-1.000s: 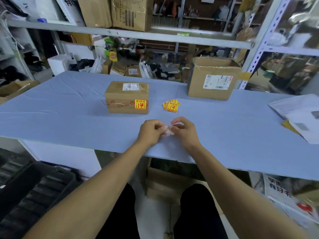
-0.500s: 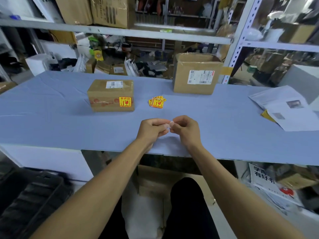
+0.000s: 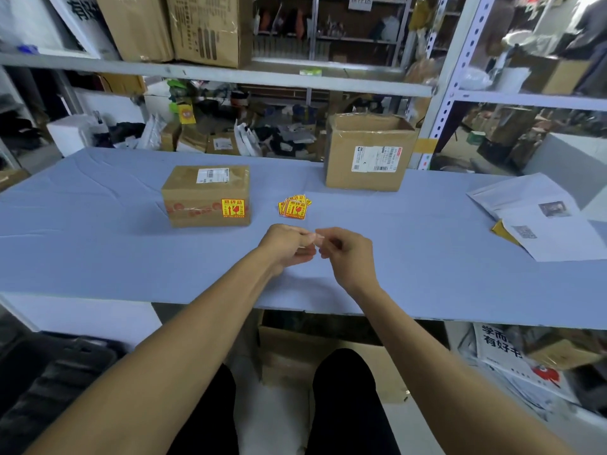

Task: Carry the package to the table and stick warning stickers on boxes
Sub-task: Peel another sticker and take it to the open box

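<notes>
Hands eased apart since earlier: left hand (image 3: 289,246) pinches a pale scrap, right hand (image 3: 349,254) loosely curled. Small box (image 3: 206,195) ahead-left already stickered; big box (image 3: 368,152) ahead-right unstickered; sticker stack (image 3: 294,206) just ahead.

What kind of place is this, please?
Probably a warehouse or parcel packing room: metal shelving loaded with cartons, labelled cardboard boxes on the blue table, and a pile of fragile warning stickers.
</notes>
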Motion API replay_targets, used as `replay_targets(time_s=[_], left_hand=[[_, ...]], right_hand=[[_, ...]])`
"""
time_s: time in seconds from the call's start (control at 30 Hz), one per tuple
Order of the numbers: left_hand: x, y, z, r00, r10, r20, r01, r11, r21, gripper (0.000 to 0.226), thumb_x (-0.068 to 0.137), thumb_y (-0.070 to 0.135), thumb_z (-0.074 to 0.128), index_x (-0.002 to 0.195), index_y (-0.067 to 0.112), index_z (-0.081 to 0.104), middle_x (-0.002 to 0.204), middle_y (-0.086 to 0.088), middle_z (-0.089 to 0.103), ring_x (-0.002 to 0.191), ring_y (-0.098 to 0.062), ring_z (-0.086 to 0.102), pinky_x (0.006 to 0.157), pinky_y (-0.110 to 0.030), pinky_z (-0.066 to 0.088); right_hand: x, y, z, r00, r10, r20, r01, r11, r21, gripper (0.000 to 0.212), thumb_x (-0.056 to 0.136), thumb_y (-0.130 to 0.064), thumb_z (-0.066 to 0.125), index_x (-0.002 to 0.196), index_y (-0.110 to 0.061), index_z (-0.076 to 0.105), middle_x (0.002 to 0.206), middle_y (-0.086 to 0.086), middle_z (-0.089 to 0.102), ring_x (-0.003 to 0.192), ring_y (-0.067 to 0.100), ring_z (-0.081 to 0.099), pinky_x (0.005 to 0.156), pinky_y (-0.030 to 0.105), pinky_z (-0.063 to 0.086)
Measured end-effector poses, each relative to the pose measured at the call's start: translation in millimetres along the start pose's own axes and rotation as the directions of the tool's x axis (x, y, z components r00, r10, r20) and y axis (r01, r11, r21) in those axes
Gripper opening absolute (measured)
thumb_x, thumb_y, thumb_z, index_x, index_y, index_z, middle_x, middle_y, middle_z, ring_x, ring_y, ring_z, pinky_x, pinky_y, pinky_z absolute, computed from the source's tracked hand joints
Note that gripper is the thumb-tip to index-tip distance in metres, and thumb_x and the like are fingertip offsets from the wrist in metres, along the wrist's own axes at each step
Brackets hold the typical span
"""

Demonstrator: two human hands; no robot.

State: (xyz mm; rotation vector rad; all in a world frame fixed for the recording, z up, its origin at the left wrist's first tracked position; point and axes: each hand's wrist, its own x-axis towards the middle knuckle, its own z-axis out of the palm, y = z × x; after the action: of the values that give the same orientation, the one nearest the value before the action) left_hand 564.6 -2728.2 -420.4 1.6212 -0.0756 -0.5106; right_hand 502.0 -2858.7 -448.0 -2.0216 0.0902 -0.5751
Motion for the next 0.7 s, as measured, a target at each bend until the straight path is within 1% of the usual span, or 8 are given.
replay_targets(time_s=[0.1, 0.17, 0.27, 0.3, 0.4, 0.47, 0.57, 0.7], left_hand=[[9, 18, 3, 0.998, 0.062, -0.002, -0.062, 0.997, 0.042, 0.015, 0.094, 0.000, 0.059, 0.104, -0.006, 0.069, 0.090, -0.017, 0.069, 0.084, -0.024, 0.068, 0.069, -0.023, 0.061], [17, 27, 8, 0.979, 0.204, -0.013, -0.197, 0.957, 0.211, 0.017, 0.092, -0.001, 0.061, 0.105, -0.005, 0.072, 0.083, -0.014, 0.069, 0.081, -0.024, 0.067, 0.072, -0.024, 0.060], [29, 44, 18, 0.889, 0.457, 0.032, -0.353, 0.638, 0.684, 0.012, 0.086, 0.013, 0.066, 0.082, 0.009, 0.077, 0.075, -0.010, 0.070, 0.077, -0.025, 0.062, 0.068, -0.033, 0.051], [34, 50, 22, 0.873, 0.486, 0.040, -0.351, 0.568, 0.744, 0.014, 0.084, 0.019, 0.065, 0.075, 0.011, 0.072, 0.072, -0.008, 0.069, 0.076, -0.026, 0.061, 0.066, -0.036, 0.049], [51, 68, 26, 0.842, 0.535, 0.067, -0.380, 0.502, 0.777, 0.022, 0.084, 0.031, 0.058, 0.074, 0.015, 0.069, 0.069, -0.002, 0.069, 0.072, -0.026, 0.062, 0.061, -0.039, 0.052], [66, 78, 25, 0.832, 0.547, 0.096, -0.393, 0.459, 0.797, 0.028, 0.091, 0.029, 0.060, 0.071, 0.011, 0.067, 0.063, 0.000, 0.063, 0.066, -0.023, 0.058, 0.058, -0.034, 0.043], [86, 95, 23, 0.834, 0.547, 0.076, -0.369, 0.450, 0.813, 0.029, 0.093, 0.021, 0.063, 0.066, 0.011, 0.063, 0.058, -0.002, 0.050, 0.065, -0.025, 0.048, 0.061, -0.027, 0.032], [121, 125, 30, 0.863, 0.479, 0.159, -0.364, 0.374, 0.853, 0.025, 0.094, 0.022, 0.060, 0.082, 0.001, 0.067, 0.073, -0.007, 0.061, 0.074, -0.030, 0.053, 0.065, -0.030, 0.041]], right_hand=[[17, -3, -7, 0.998, 0.026, -0.056, -0.029, 0.998, -0.056, 0.014, 0.093, -0.016, 0.065, 0.086, -0.007, 0.075, 0.069, 0.000, 0.068, 0.061, 0.007, 0.061, 0.064, 0.022, 0.051], [35, -6, -14, 0.994, 0.089, -0.056, -0.093, 0.992, -0.080, 0.016, 0.093, -0.020, 0.066, 0.084, -0.008, 0.071, 0.069, 0.000, 0.068, 0.062, 0.011, 0.062, 0.061, 0.021, 0.050], [66, -10, -24, 0.980, 0.200, 0.009, -0.199, 0.979, -0.046, 0.022, 0.092, -0.022, 0.067, 0.082, -0.003, 0.071, 0.068, 0.004, 0.069, 0.058, 0.012, 0.063, 0.058, 0.017, 0.051], [77, -11, -28, 0.977, 0.211, 0.043, -0.210, 0.977, -0.020, 0.024, 0.091, -0.022, 0.067, 0.082, -0.001, 0.072, 0.068, 0.006, 0.069, 0.058, 0.012, 0.063, 0.061, 0.020, 0.055], [113, -16, -46, 0.955, 0.220, 0.197, -0.220, 0.975, -0.024, 0.028, 0.094, -0.020, 0.062, 0.083, 0.002, 0.075, 0.071, 0.010, 0.069, 0.065, 0.017, 0.066, 0.079, 0.041, 0.060], [137, -20, -58, 0.932, 0.266, 0.245, -0.240, 0.962, -0.129, 0.028, 0.095, -0.012, 0.057, 0.087, 0.009, 0.072, 0.076, 0.016, 0.069, 0.068, 0.021, 0.064, 0.081, 0.045, 0.058], [170, -26, -78, 0.939, 0.299, 0.173, -0.227, 0.911, -0.344, 0.028, 0.090, -0.009, 0.052, 0.077, 0.011, 0.066, 0.077, 0.021, 0.068, 0.070, 0.029, 0.062, 0.064, 0.040, 0.055], [205, -31, -104, 0.959, 0.266, 0.098, -0.150, 0.769, -0.622, 0.034, 0.084, -0.002, 0.044, 0.053, -0.014, 0.038, 0.057, 0.003, 0.040, 0.059, 0.027, 0.040, 0.045, 0.026, 0.026]])
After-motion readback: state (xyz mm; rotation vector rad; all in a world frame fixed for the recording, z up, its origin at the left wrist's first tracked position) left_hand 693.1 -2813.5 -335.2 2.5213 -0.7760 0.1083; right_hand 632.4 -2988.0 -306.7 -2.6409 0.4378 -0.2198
